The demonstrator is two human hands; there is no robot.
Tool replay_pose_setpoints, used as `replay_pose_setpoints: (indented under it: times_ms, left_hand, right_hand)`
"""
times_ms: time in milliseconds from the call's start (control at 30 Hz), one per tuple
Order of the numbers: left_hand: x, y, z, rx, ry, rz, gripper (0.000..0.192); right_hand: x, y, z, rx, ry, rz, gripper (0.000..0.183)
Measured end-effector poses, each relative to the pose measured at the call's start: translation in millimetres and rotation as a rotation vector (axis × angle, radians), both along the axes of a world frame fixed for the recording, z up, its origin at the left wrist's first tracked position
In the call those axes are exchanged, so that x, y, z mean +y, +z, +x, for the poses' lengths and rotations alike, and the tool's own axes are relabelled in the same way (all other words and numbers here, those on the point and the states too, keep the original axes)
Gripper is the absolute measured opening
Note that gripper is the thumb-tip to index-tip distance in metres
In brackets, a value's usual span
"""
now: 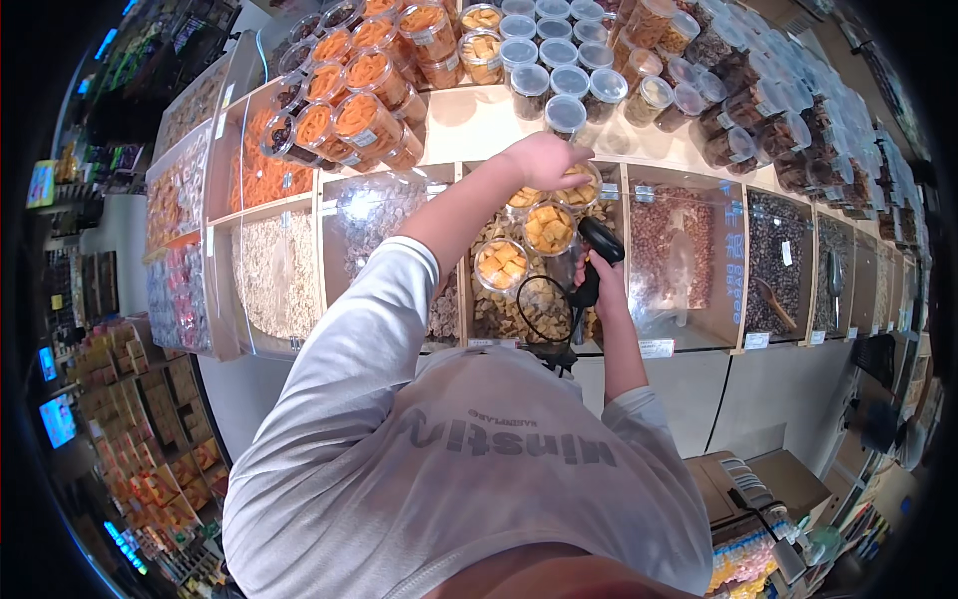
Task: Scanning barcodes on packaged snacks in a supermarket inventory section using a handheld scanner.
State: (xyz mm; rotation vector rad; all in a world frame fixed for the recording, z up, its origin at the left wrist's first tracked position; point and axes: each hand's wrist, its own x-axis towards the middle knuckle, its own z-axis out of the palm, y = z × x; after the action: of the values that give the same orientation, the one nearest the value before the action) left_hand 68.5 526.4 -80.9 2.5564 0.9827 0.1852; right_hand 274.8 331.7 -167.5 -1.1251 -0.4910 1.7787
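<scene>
My left hand (550, 161) reaches over the back of several round clear tubs of yellow-orange cubed snack, its fingers at the rim of the rearmost tub (582, 193); its palm side is hidden, so a grip cannot be told. In my right hand (599, 278) is a black corded device with a pistol-style grip (601, 238), likely a handheld scanner, its head beside the tubs. Another tub (549, 227) stands in the middle and one more (501, 265) nearer me at the left. They rest over a lidded bin of tan chips (516, 318). A black cable loop (522, 311) hangs beside the device.
Clear-lidded bins of pale flakes (273, 273), reddish nuts (673, 224) and dark pieces (778, 239) flank the tubs. Behind, a wooden ledge (468, 123) carries stacked tubs of orange strips (367, 123) and blue-lidded jars (565, 112). Cardboard boxes (786, 479) stand low at the right.
</scene>
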Motion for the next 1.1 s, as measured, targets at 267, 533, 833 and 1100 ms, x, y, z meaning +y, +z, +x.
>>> replay_pose_setpoints:
  times_ms: [267, 533, 833, 1100]
  left_hand:
    - [-14.8, -8.3, 11.4, -0.099, -0.025, 0.110, 0.037]
    - [-34.7, 6.8, 33.3, -0.006, -0.053, 0.034, 0.031]
    - [-66.3, 7.0, 55.1, -0.475, 0.059, 0.480, 0.028]
    - [27.0, 63.7, -87.5, -0.353, 0.453, 0.828, 0.018]
  right_hand:
    - [-2.6, 2.8, -2.2, -0.008, -0.074, -0.006, 0.022]
    - [-21.7, 41.5, 20.1, -0.167, -0.330, 0.004, 0.020]
    - [-25.1, 20.9, 41.2, -0.238, -0.406, -0.095, 0.022]
    - [-29.0, 30.9, 31.5, -0.235, -0.427, -0.092, 0.025]
